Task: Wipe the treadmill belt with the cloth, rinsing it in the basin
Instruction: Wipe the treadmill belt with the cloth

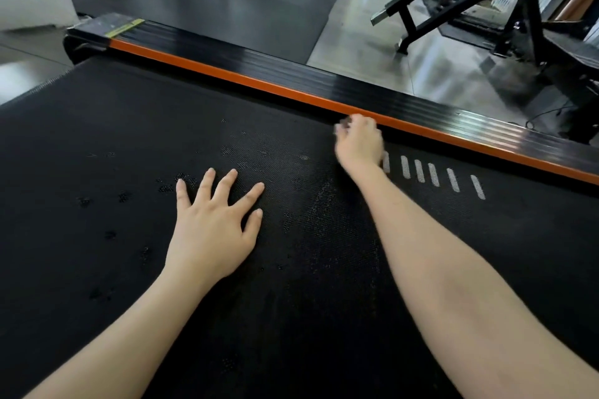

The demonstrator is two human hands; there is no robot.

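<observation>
The left hand (210, 230) lies flat, fingers spread, bracing on the treadmill belt (97, 139); the right hand (358, 142), blurred beside the far orange side rail (259, 83), curls its fingers — whether round the cloth cannot be told, basin unseen — and this edge strip is best wiped in overlapping strokes along the rail.

Head view, close above treadmill belt (129, 139).

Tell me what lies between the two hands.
Head view: only bare treadmill belt, flecked with dark spots, between the left hand and the right hand.
</observation>
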